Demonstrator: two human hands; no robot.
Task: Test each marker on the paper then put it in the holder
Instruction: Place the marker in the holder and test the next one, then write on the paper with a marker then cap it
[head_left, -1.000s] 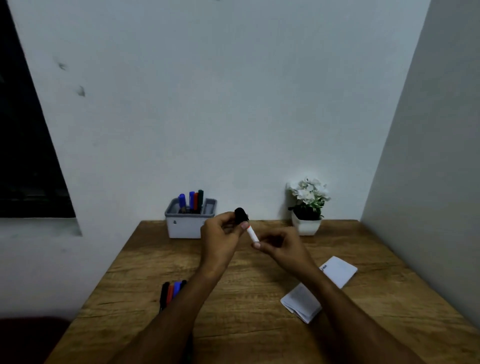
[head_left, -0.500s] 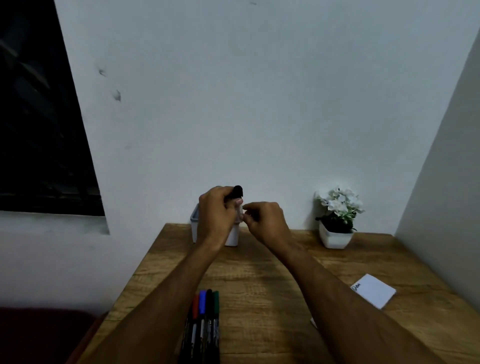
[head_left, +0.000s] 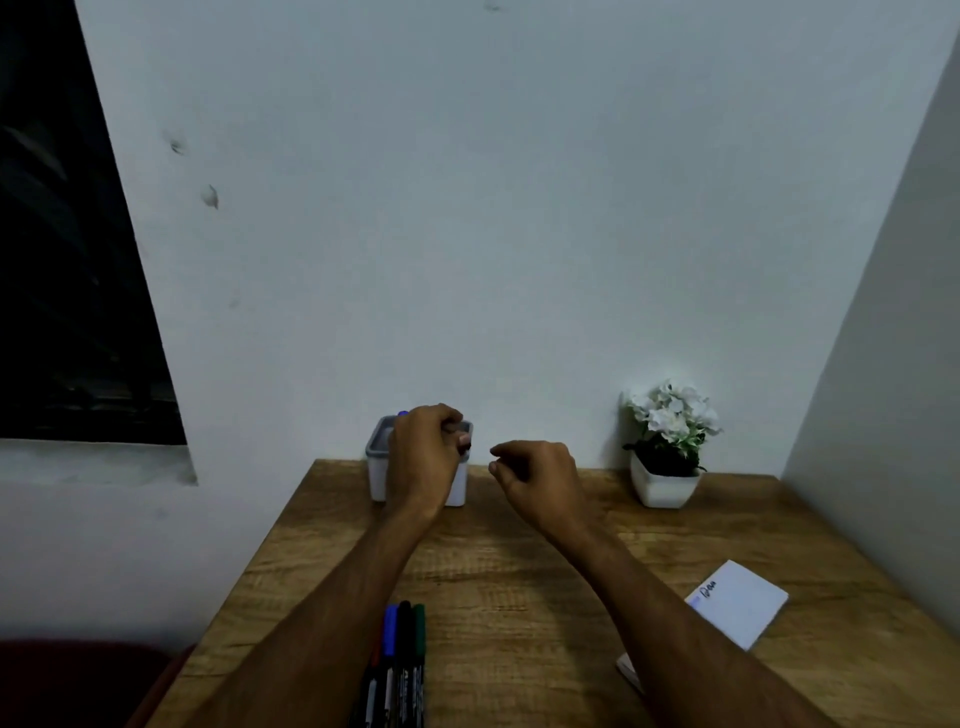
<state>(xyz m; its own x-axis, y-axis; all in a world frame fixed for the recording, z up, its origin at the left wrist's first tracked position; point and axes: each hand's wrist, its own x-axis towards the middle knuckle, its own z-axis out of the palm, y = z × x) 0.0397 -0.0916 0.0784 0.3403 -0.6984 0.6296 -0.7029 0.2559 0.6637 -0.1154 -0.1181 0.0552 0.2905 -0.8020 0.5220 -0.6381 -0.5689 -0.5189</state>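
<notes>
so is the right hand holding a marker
No, the right hand hangs above the table with loosely curled fingers and nothing in them, to the right of the holder.

Both forearms stretch forward, the left hand (head_left: 423, 457) raised with fingers curled inward and knuckles up, the right hand (head_left: 540, 480) just beside it, apart, fingers loosely curled, holding nothing.

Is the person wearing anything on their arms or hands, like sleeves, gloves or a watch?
Nothing shows. Both forearms are bare up to the picture's edge, with no sleeve in view. The left hand and right hand have no gloves, and no watch, ring or band is visible.
</notes>
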